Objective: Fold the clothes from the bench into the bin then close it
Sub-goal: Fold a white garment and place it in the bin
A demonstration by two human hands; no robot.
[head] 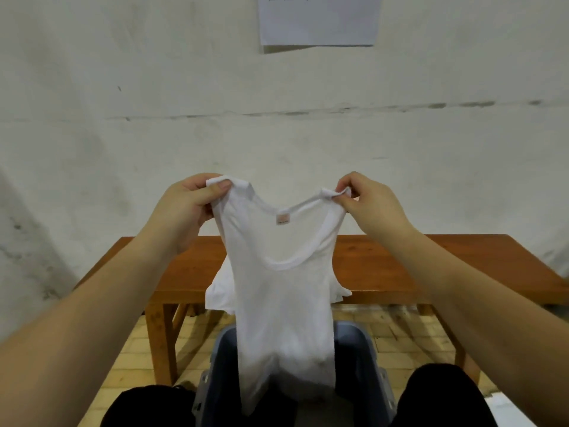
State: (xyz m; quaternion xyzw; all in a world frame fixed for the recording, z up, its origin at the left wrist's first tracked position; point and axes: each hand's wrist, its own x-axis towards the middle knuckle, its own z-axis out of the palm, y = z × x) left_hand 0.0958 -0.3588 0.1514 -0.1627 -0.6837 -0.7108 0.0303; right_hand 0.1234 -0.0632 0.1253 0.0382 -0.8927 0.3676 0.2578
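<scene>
The thin white tank top (284, 303) could slip and drop unfolded into the gray bin (363, 365) at six o'clock, because the left hand (184, 208) and right hand (366, 204) only pinch its two straps, holding it up before the wooden bench (400, 266).

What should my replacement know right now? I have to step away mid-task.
Left hand and right hand each pinch a shoulder strap of the white tank top, held up unfolded; its hem hangs into the open grey bin.
More white clothing lies on the wooden bench.
Left: fold the top, bin it, then the rest, then close the bin. No lid in view.
</scene>
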